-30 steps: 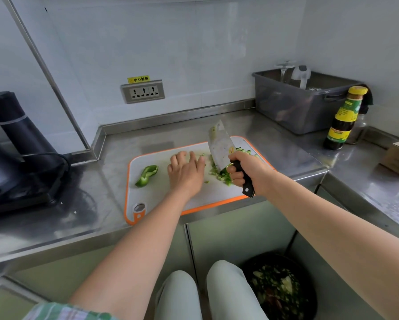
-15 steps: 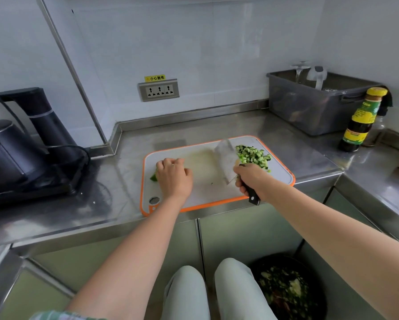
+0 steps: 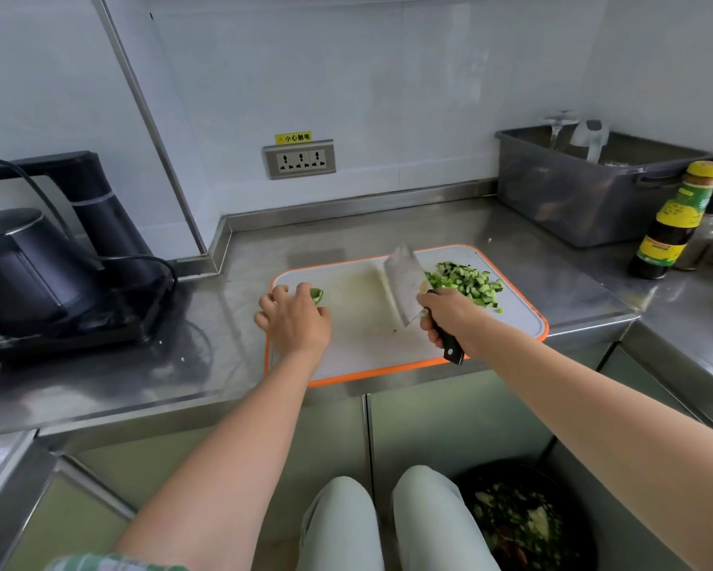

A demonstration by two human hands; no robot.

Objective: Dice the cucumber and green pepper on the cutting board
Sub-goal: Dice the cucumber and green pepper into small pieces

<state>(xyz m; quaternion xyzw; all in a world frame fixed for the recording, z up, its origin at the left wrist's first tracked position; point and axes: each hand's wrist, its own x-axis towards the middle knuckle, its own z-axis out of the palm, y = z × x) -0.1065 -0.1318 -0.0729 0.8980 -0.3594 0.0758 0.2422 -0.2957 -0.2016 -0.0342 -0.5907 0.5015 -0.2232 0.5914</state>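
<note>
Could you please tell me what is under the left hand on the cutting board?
A bit of green pepper shows past the fingers of the left hand, over the cutting board. The hand covers the rest of it.

Board [image 3: 367, 327] holds cucumber dice [image 3: 468, 282] right, pepper piece [image 3: 316, 294] left.

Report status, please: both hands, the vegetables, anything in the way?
Left hand holds green pepper piece at cutting board left edge. Right hand grips cleaver, blade beside diced pile at far right. Nothing seen between pepper and blade.
</note>
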